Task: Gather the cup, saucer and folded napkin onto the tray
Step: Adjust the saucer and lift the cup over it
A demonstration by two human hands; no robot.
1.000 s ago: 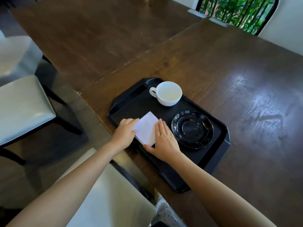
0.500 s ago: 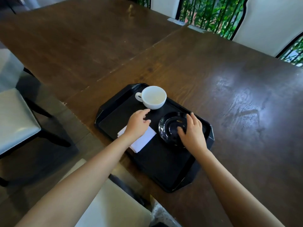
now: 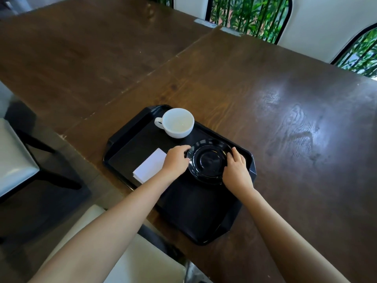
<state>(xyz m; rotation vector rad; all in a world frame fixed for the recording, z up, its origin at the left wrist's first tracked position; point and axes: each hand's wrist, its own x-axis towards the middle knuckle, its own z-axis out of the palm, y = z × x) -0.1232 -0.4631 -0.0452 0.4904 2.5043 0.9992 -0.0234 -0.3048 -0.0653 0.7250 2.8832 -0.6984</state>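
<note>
From my station I see a glossy dark brown wooden table (image 3: 265,99) with a seam (image 3: 163,65) running from its near edge to its far edge, where two pale strips of tape (image 3: 232,32) lie. A black tray (image 3: 193,211) lies along the near edge, just right of the seam. It bears a white cup (image 3: 179,123), a black saucer (image 3: 210,160) and a folded napkin (image 3: 150,168).

1. This looks like a café or restaurant dining room.
2. Long dark wooden tables (image 3: 265,88) are butted end to end, with pale cushioned chairs (image 3: 14,160) on black frames alongside.
3. A black serving tray (image 3: 193,211) carries a white cup (image 3: 179,123) and a black saucer (image 3: 210,160).
4. Arched black-framed windows (image 3: 247,16) show green bamboo (image 3: 361,56).
</note>
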